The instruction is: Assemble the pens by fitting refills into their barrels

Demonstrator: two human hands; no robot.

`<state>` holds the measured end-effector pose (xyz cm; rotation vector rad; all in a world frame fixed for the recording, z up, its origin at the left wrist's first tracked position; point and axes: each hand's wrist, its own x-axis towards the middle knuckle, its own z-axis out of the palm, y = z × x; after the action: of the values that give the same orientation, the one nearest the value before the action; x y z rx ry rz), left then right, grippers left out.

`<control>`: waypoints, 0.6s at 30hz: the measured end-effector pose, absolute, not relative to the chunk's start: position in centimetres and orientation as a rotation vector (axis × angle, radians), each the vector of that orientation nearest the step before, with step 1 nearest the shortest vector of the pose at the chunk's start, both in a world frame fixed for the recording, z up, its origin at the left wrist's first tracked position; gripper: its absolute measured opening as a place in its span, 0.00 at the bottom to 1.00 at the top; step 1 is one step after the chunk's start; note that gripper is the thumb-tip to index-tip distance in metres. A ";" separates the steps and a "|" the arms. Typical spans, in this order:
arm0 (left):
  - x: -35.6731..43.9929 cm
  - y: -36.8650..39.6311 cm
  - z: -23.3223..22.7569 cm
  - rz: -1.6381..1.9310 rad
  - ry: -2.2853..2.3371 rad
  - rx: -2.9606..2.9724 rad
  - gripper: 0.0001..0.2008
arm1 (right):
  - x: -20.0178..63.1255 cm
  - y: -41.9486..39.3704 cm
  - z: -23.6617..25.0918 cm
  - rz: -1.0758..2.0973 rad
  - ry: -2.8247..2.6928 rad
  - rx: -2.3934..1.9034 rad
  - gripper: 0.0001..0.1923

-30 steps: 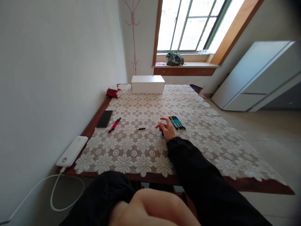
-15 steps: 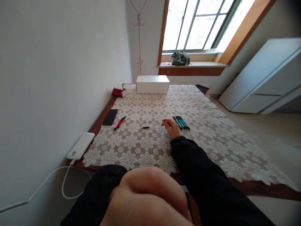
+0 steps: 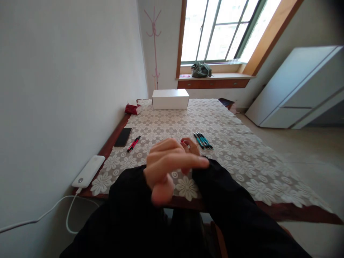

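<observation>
Fingers (image 3: 172,154) of the left hand (image 3: 168,168) are loosely spread and empty, blurred, raised in the air close to the camera above the near edge of the lace tablecloth (image 3: 242,157); a black sleeve covers the arm behind it. Just beyond it and mostly hidden by it, the right hand (image 3: 190,147) rests on the cloth with its fingers curled over something small with a red part; whether they truly pinch it cannot be told. Its sleeve is black too.

That tablecloth is cream lace in a repeated daisy pattern, laid over a dark reddish wooden table whose edge shows along the near and left sides. Just right of the right hand, on the lace, lies a tight bunch of slim teal pens (image 3: 202,140). Left of the hand lie two thin red pens (image 3: 133,143) side by side. Further left, on the bare wood beside the cloth, sits a flat black phone (image 3: 123,137). Nearer, at the table's left corner, a smooth white rounded power bank (image 3: 88,171) trails a white cable. At the cloth's far end stands a plain white rectangular box (image 3: 170,99), with a crumpled red packet (image 3: 132,109) to its left.
</observation>
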<state>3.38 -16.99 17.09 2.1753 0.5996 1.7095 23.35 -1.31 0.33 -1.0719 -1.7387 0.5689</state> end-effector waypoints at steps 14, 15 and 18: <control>0.4 0.6 1.1 0.773 1.450 2.478 0.18 | 24.1 -0.2 -0.8 0.390 -2.010 -1.081 0.07; 0.2 0.6 1.1 0.730 1.457 2.478 0.16 | 24.2 -0.1 -0.9 0.368 -2.023 -1.116 0.08; 0.0 0.6 1.3 0.659 1.462 2.464 0.10 | 24.4 0.1 -1.1 0.309 -2.099 -1.201 0.06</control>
<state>0.02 0.63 1.26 2.4636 1.4623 0.6589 24.39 0.09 -1.06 -1.2015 -2.0988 0.3095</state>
